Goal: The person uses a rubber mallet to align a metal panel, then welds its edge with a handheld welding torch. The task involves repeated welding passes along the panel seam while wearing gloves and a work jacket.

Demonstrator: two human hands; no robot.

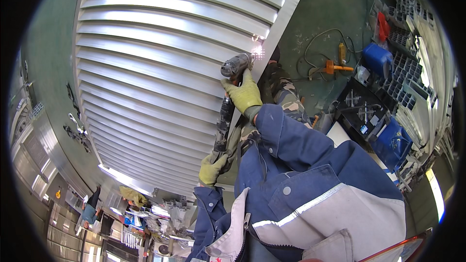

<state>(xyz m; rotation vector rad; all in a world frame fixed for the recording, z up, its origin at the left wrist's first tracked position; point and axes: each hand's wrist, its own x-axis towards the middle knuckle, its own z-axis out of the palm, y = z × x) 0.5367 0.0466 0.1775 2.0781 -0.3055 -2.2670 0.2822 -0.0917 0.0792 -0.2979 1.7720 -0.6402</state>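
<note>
My right hand (245,93), in a yellow-green glove, is closed round a grey gun-shaped welding tool (236,65). A bright white-pink glare shines at the tool's tip, by the right side rail (281,24) of a large silver louvred metal panel (160,68). From the tool a thick black-wrapped hose (224,121) runs down toward me. My left hand (210,171), gloved alike, is closed at the hose's lower end; its fingers are partly hidden. Beneath my right arm show camouflage trouser legs (286,92) beside the panel.
On the green floor at right lie an orange clamp-like tool (331,67), a yellow device (342,53) and a looped cable (306,51). A blue jug (377,59) and a black box with fans (359,104) stand near stacked metal profiles (422,53). Another person (90,213) is far off at lower left.
</note>
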